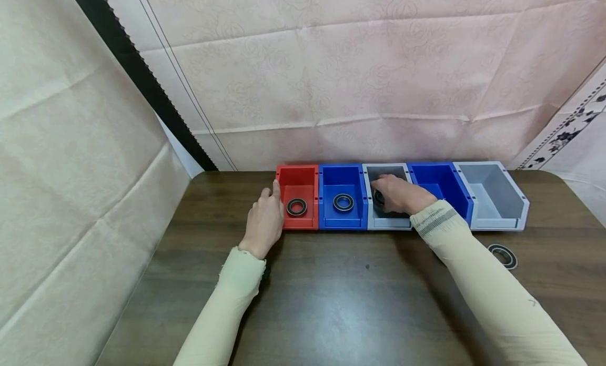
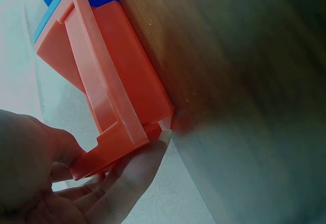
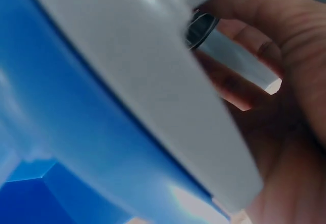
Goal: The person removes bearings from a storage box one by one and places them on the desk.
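Observation:
My left hand (image 1: 266, 221) is at the left side of a red bin (image 1: 310, 224). In the left wrist view, thumb and fingers (image 2: 137, 175) lie about the bin's side wall. My right hand (image 1: 402, 194) reaches into the middle grey bin (image 1: 388, 225) and pinches a dark ball bearing (image 1: 379, 196). The right wrist view shows part of that bearing (image 3: 200, 30) by the fingers; the grey wall hides the rest. One bearing (image 1: 296, 207) lies in the red bin, another bearing (image 1: 343, 202) in the blue bin (image 1: 343, 225) beside it.
To the right stand another blue bin (image 1: 433, 179) and a light grey bin (image 1: 497, 225), all five side by side in a row. A loose bearing (image 1: 503, 256) lies on the wooden table (image 1: 326, 297) near my right forearm. A pale cloth (image 1: 360, 82) hangs behind.

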Motion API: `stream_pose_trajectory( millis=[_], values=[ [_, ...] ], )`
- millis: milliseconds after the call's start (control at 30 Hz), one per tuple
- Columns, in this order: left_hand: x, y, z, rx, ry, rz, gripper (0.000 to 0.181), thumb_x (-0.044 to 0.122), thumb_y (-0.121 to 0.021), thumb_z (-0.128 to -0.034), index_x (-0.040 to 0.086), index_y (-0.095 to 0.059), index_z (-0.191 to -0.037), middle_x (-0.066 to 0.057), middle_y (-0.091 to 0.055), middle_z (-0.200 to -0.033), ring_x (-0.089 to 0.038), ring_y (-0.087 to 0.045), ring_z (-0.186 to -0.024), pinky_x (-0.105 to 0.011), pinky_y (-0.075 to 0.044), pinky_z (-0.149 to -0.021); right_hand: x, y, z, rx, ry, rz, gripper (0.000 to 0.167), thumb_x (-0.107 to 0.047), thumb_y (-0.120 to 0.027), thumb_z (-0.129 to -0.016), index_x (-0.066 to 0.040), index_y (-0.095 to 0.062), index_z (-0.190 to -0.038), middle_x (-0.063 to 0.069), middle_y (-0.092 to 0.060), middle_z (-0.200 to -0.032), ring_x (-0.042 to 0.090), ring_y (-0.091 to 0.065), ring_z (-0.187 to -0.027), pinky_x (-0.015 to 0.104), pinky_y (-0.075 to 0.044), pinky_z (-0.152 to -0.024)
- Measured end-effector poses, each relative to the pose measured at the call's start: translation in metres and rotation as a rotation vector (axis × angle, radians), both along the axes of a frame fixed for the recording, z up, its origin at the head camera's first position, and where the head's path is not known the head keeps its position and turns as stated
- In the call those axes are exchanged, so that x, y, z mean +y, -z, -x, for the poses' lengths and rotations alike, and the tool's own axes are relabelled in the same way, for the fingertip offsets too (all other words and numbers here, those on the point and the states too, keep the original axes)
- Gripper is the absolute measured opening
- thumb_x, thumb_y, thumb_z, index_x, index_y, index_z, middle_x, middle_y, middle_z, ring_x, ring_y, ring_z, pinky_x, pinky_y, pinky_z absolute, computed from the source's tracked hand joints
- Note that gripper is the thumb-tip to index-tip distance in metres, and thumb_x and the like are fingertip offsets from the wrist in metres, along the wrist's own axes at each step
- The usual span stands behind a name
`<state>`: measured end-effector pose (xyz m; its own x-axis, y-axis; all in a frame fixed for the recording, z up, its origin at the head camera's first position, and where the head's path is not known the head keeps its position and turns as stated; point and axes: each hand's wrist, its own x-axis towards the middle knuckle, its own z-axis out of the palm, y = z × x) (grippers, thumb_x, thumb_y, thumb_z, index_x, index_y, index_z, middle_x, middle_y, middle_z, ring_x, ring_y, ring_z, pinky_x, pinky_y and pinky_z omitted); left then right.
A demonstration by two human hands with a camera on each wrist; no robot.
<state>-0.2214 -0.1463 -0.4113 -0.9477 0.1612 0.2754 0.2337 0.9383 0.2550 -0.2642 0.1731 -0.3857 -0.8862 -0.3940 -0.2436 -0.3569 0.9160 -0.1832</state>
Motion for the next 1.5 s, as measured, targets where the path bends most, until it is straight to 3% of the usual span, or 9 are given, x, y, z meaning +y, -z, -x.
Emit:
stream_pose_trajectory(
  millis=[233,567,800,1000,1233,1500],
  values=[
    [0.000,-0.001,0.000,0.004,-0.003,0.000,0.057,0.009,-0.059,-0.1007,-0.001,-0.041,-0.154,-0.026,-0.062,-0.118,-0.024,-0.061,-0.059,-0.039,-0.060,-0.055,0.004,-0.002,0.003,0.013,-0.072,-0.005,0.052,0.004,-0.078,-0.083,0.002,-0.062,-0.133,0.022,-0.064,-0.128,0.032,-0.065,-0.109,0.051,-0.057,-0.096],
    [0.001,-0.001,0.000,0.003,0.000,-0.005,0.057,0.009,-0.059,-0.1012,-0.001,-0.040,-0.154,-0.027,-0.062,-0.121,-0.023,-0.061,-0.057,-0.037,-0.060,-0.056,0.013,-0.012,0.001,0.051,-0.125,-0.013,0.047,-0.006,-0.083,-0.081,-0.010,-0.071,-0.127,0.018,-0.063,-0.128,0.029,-0.063,-0.105,0.053,-0.059,-0.091],
    [-0.001,0.000,-0.001,-0.005,-0.005,0.011,0.058,0.011,-0.060,-0.1008,0.000,-0.040,-0.155,-0.026,-0.062,-0.120,-0.023,-0.060,-0.056,-0.037,-0.061,-0.057,0.018,-0.021,-0.004,0.034,-0.193,0.026,0.046,-0.006,-0.082,-0.081,-0.014,-0.072,-0.125,0.015,-0.061,-0.123,0.024,-0.060,-0.097,0.043,-0.060,-0.084],
    [0.000,-0.002,0.000,-0.012,-0.007,0.001,0.059,0.010,-0.060,-0.1008,0.001,-0.040,-0.155,-0.026,-0.061,-0.122,-0.025,-0.063,-0.061,-0.040,-0.062,-0.059,0.022,-0.029,-0.011,0.064,-0.284,0.086,0.042,-0.006,-0.082,-0.079,-0.013,-0.074,-0.120,0.014,-0.063,-0.123,0.025,-0.064,-0.101,0.045,-0.060,-0.090],
    [0.000,-0.001,0.000,0.008,0.003,0.015,0.058,0.010,-0.060,-0.1010,-0.001,-0.040,-0.154,-0.026,-0.062,-0.120,-0.024,-0.061,-0.057,-0.038,-0.060,-0.055,0.028,-0.036,-0.020,0.031,-0.298,0.118,0.041,-0.006,-0.081,-0.081,-0.019,-0.074,-0.119,0.009,-0.063,-0.120,0.024,-0.062,-0.099,0.048,-0.059,-0.092],
    [0.000,0.000,0.000,0.022,0.004,0.015,0.056,0.010,-0.059,-0.1014,-0.001,-0.041,-0.154,-0.026,-0.062,-0.118,-0.025,-0.062,-0.057,-0.040,-0.061,-0.057,0.035,-0.041,-0.031,0.043,-0.346,0.114,0.039,-0.008,-0.083,-0.081,-0.019,-0.075,-0.118,0.006,-0.065,-0.117,0.022,-0.064,-0.102,0.048,-0.060,-0.093]
  ],
)
